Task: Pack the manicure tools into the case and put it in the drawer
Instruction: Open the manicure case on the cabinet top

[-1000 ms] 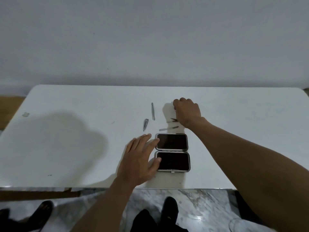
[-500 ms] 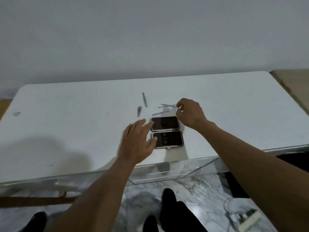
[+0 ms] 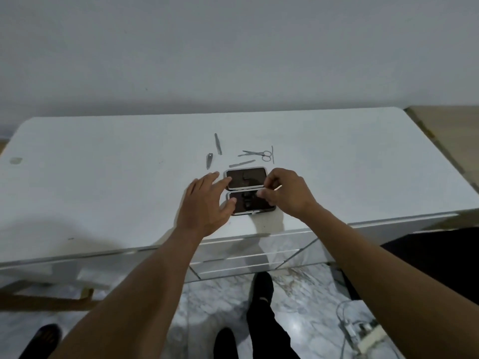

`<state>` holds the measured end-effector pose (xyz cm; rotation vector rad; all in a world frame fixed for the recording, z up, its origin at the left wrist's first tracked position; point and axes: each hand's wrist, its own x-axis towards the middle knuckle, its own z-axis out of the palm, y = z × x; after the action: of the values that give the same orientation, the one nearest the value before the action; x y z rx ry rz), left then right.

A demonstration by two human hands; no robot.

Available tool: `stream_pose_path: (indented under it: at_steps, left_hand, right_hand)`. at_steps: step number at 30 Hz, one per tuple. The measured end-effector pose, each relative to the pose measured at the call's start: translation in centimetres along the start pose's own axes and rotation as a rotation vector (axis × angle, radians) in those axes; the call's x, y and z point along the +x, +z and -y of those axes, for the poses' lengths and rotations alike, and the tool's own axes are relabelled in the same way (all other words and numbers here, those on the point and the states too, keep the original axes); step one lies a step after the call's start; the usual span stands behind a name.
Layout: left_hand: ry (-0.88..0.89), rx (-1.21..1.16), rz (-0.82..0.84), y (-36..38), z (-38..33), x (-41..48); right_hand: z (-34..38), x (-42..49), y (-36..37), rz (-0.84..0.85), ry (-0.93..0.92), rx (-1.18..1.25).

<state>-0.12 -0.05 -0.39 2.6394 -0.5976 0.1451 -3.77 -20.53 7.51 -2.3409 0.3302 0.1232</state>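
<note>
Two dark, silver-rimmed halves, case open | left hand straight-fingered, touching it | right hand pinches thin tool

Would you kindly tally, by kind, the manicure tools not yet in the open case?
Scissors: 1
Nail clipper: 1
Slim straight tools lying loose: 3
Thin tool pinched by the right hand: 1
Total: 6
</note>
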Motion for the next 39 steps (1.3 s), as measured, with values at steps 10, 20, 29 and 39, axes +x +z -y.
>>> stream_pose_path:
  at_steps: [10, 20, 29, 39]
  left_hand:
    - [-0.010, -0.008, 0.011, 0.0, 0.1, 0.0]
    - [0.037, -0.061, 0.099, -0.1, 0.8, 0.0]
    - [0.135, 0.112, 0.262, -1.3, 2.1, 0.1]
    - [0.129, 0.112, 0.203, -1.0, 2.6, -0.3]
  right_hand:
    - [-1.6, -0.3, -0.4, 0.140, -0.254, -0.450]
    - [-1.7, -0.7, -0.3, 0.138, -0.308, -0.444]
    - [-1.1, -0.8, 0.1, 0.165, -0.347, -0.506]
    - [-1.0, -0.6, 0.6, 0.160, -0.371, -0.477]
